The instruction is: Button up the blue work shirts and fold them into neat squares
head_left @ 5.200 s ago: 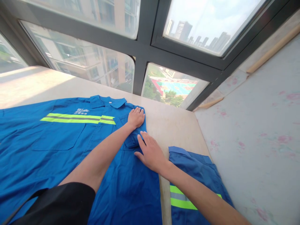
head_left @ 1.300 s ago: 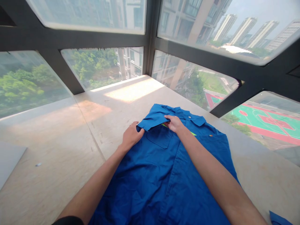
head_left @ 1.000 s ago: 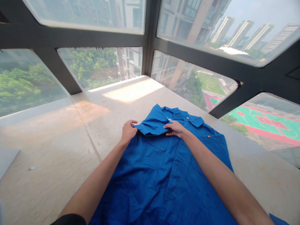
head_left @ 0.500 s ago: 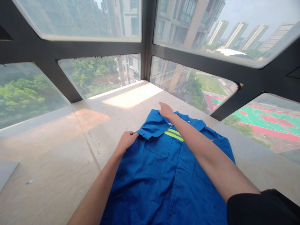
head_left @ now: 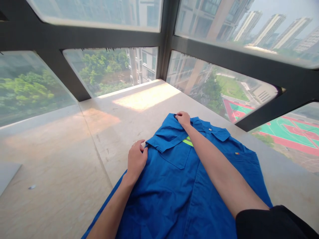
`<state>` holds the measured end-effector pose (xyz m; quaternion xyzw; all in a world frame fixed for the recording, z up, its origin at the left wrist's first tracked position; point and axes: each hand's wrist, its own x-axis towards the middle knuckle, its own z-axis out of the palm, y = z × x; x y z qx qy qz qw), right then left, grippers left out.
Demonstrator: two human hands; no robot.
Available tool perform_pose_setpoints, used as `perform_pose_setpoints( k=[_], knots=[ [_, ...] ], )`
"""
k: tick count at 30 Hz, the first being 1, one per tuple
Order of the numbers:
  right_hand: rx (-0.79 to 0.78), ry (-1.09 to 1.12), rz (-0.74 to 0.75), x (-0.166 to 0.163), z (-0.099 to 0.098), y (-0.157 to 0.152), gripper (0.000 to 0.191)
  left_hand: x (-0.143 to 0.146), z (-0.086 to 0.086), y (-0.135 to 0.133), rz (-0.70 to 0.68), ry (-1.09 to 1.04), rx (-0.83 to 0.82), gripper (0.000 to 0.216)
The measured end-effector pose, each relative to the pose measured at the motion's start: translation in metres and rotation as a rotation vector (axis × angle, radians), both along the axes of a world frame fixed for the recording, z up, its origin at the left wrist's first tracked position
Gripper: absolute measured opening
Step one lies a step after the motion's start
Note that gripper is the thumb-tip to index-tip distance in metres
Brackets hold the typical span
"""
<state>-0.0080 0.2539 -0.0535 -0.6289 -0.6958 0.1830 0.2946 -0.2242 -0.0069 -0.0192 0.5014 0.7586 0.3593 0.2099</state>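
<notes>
A blue work jacket [head_left: 159,186] lies spread on the pale stone ledge, chest pockets and front placket facing up. Part of a yellow-green reflective strip [head_left: 188,141] shows on its chest, partly covered by my right forearm. My right hand [head_left: 183,119] reaches across the jacket and pinches the folded cloth at its far upper edge. At the near left corner of that fold is my left hand [head_left: 137,160], thumb and forefinger apart beside the cloth edge. Some of its other fingers are hidden.
The stone ledge [head_left: 67,166] has a seam running along its left part. A small white scrap [head_left: 32,187] and a pale flat panel [head_left: 7,174] lie at the left. Dark window frames [head_left: 165,43] meet in a corner behind the ledge.
My right hand has gone from a stretched forefinger to a pinch on the far cloth edge. My left hand has loosened its pinch at the corner. The view has shifted slightly.
</notes>
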Motion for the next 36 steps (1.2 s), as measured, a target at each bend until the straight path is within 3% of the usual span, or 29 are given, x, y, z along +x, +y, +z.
perform_pose_setpoints(
  k=[4, 11, 16, 19, 22, 28, 32, 36],
  knots=[
    [0.001, 0.095, 0.052, 0.005, -0.004, -0.002, 0.020, -0.014, 0.008, 0.014, 0.005, -0.111, -0.157, 0.040],
    [-0.014, 0.197, 0.115, 0.012, -0.003, -0.002, 0.022, -0.032, 0.027, 0.022, -0.208, -0.417, -0.560, 0.048],
    [-0.012, 0.205, 0.100, 0.012, -0.005, 0.000, 0.021, -0.034, 0.026, 0.006, -0.243, -0.612, -0.532, 0.039],
    [-0.016, 0.191, 0.094, 0.012, -0.004, -0.001, 0.021, -0.031, 0.026, 0.000, -0.163, -0.468, -0.422, 0.024],
    [-0.013, 0.170, 0.079, 0.011, -0.003, -0.002, 0.022, -0.021, 0.030, -0.003, -0.137, -0.188, -0.296, 0.003],
    [0.008, 0.140, 0.051, 0.009, -0.004, -0.003, 0.023, 0.009, 0.029, -0.020, -0.315, 0.395, -0.185, 0.024],
    [0.008, 0.131, 0.052, 0.009, -0.004, -0.003, 0.021, 0.022, 0.027, -0.034, -0.381, 0.483, -0.224, 0.031],
    [0.004, 0.122, 0.058, 0.010, -0.002, -0.003, 0.022, 0.021, 0.033, -0.032, -0.236, 0.354, -0.285, 0.035]
  ],
)
